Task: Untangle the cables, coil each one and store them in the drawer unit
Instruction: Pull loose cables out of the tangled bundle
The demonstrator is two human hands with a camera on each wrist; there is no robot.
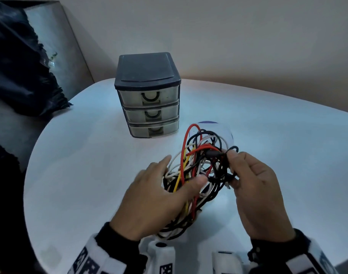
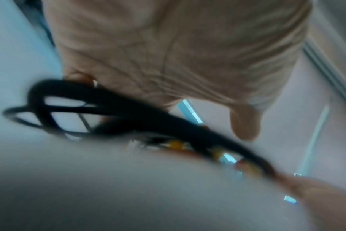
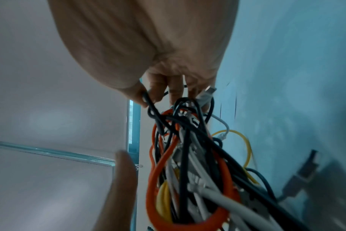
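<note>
The left hand [image 2: 178, 54] fills the blurred top. Black cables [image 2: 113, 112] cross beneath its palm. Yellow and orange strands [image 2: 176, 144] show below.

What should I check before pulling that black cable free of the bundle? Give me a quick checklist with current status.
1. Right hand pinches a black cable at the bundle's top: ok.
2. Left hand steadies the cable bundle, thumb across it: ok.
3. Black cable's path free of knots: not ok, it weaves through red, white and yellow strands.
4. Loose end of the black cable located: cannot tell.
5. Drawer unit ready to receive: not ok, all three drawers are closed.
6. Bare white table beside the bundle to lay cables out: ok.
</note>
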